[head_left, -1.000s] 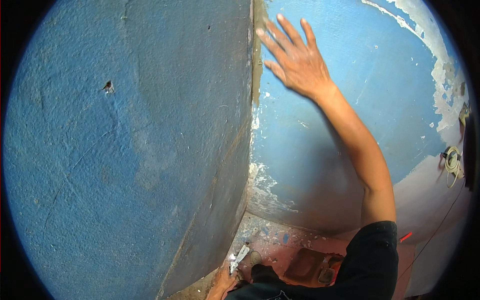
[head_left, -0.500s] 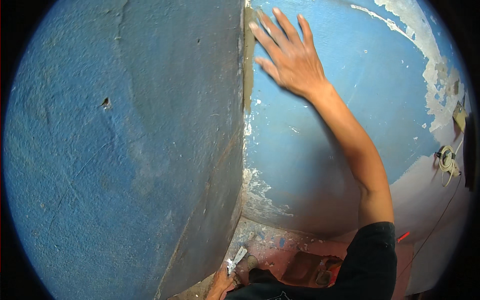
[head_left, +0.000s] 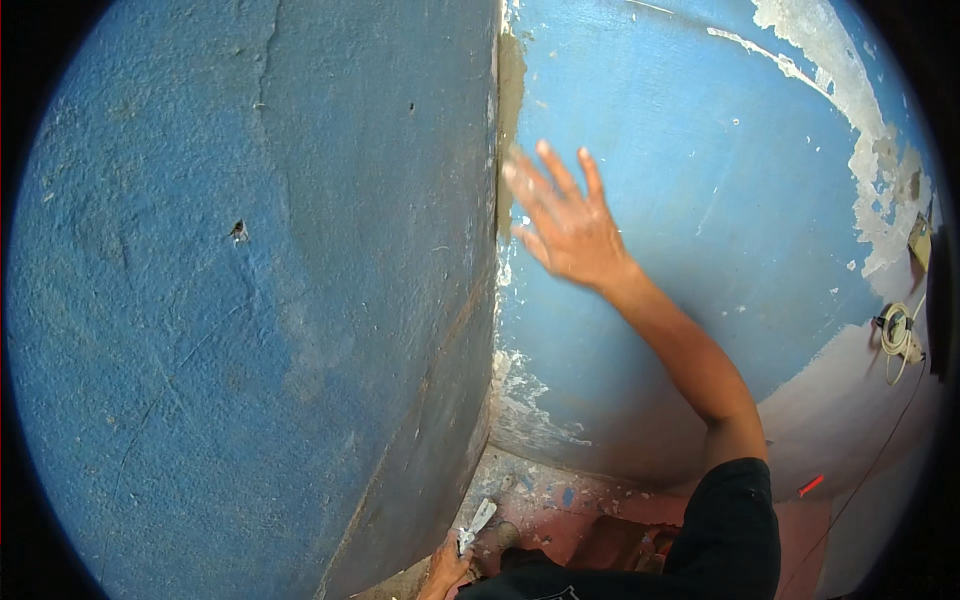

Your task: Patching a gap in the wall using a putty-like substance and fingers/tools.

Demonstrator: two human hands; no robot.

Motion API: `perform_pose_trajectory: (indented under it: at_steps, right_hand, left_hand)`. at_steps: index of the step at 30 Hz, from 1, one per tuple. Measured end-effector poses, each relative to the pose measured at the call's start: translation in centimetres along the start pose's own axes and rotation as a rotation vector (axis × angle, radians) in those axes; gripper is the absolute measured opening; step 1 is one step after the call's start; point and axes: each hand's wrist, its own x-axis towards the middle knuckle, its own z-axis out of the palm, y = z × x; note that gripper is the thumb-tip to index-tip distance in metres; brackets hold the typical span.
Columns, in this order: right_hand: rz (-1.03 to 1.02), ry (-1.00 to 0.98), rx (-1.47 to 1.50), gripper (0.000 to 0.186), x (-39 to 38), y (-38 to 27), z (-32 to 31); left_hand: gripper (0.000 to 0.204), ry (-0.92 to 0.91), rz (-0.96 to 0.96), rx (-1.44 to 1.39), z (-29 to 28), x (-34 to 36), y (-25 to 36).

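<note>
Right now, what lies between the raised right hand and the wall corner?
Head view: only bare blue wall separates the right hand from the corner seam.

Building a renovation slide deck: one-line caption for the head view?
Right hand spread open on a blue wall beside the corner; left hand holds a putty knife low.

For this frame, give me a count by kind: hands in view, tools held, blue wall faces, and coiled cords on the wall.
Hands: 2, the right hand spread at the wall corner and the left hand low down.
Tools: 1, a pale scraper in the left hand.
Blue wall faces: 2, the rough left wall and the right wall.
Coiled cords: 1, the cord.
Total: 6
</note>
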Motion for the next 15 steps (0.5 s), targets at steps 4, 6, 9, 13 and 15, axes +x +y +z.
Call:
perform_pose_trajectory:
  at_steps: [4,6,9,13,15]
  right_hand:
    - [0.141,0.218,-0.148,0.065,6.5,3.6,-3.0]
    - [0.162,0.278,-0.188,0.064,7.7,4.3,-2.6]
    - [0.172,0.236,-0.18,0.061,7.4,3.1,-1.2]
    - [0.193,0.181,-0.127,0.059,3.9,-0.1,1.6]
    - [0.206,0.131,-0.138,0.06,2.4,-1.6,2.6]
  left_hand:
    - [0.041,-0.011,-0.02,0.015,-0.2,-0.1,-0.1]
    - [0.041,-0.029,-0.026,0.019,-0.4,0.0,0.7]
    - [0.041,-0.021,-0.032,0.032,-0.7,-0.4,1.2]
    - [0.042,-0.017,-0.057,0.067,-0.5,-1.5,-0.2]
    - [0.045,-0.055,-0.08,0.053,-1.1,-2.3,-0.2]
